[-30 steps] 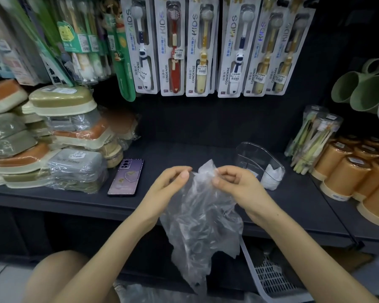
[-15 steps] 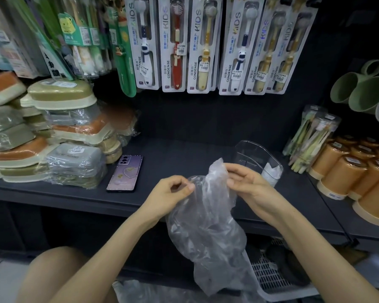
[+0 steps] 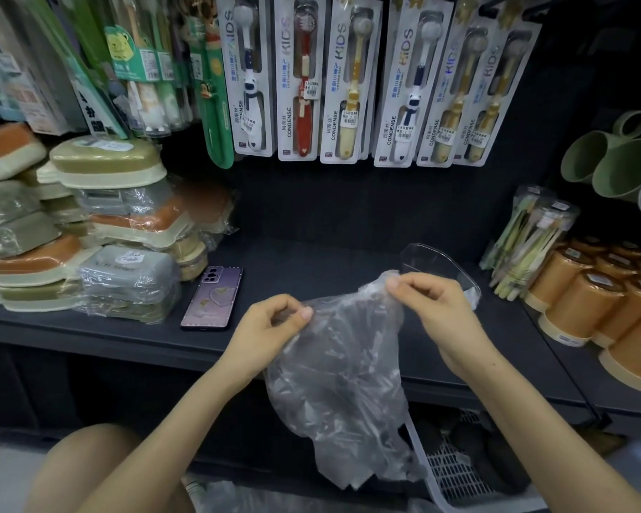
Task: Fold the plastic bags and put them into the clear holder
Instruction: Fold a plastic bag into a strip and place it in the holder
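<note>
A clear, crumpled plastic bag (image 3: 341,383) hangs in front of the dark shelf edge, held by its top rim. My left hand (image 3: 271,325) pinches the rim's left corner between thumb and fingers. My right hand (image 3: 433,309) pinches the rim's right corner a little higher. The clear holder (image 3: 437,262) stands on the shelf just behind my right hand, which partly hides it; something white shows at the holder's lower right. More clear plastic (image 3: 237,496) lies low at the bottom edge.
A purple phone (image 3: 212,298) lies on the dark shelf (image 3: 311,264) left of my hands. Wrapped soap boxes (image 3: 89,231) are stacked at left, orange cups (image 3: 592,298) and packed toothbrushes (image 3: 526,238) at right. A white basket (image 3: 456,475) sits below. Toothbrush packs (image 3: 348,79) hang above.
My hands have moved apart along the bag's rim, stretching the top edge wider. The bag hangs more spread out than before.
</note>
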